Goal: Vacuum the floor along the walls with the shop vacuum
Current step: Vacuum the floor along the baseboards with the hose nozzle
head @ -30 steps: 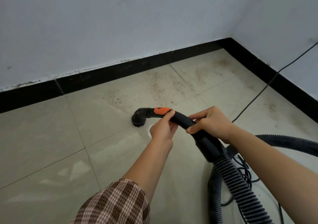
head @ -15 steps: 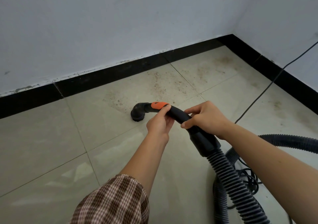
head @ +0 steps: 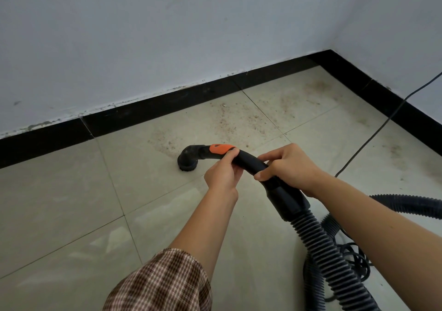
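Note:
Both hands hold the black curved vacuum handle. My left hand grips it just behind the orange slider. My right hand grips the handle further back, above the thick cuff. The round black brush nozzle at the front end touches the tiled floor, at the near edge of a patch of brown dirt specks. The ribbed hose runs from the cuff down to the lower right. The vacuum body is out of view.
A white wall with a black skirting board runs across the back and meets a second wall in the corner at upper right. A thin black cable crosses the floor on the right. Coiled cord lies by the hose loops.
The nozzle and both hands have edged slightly away from me toward the wall and the dirt patch. Both grips are unchanged.

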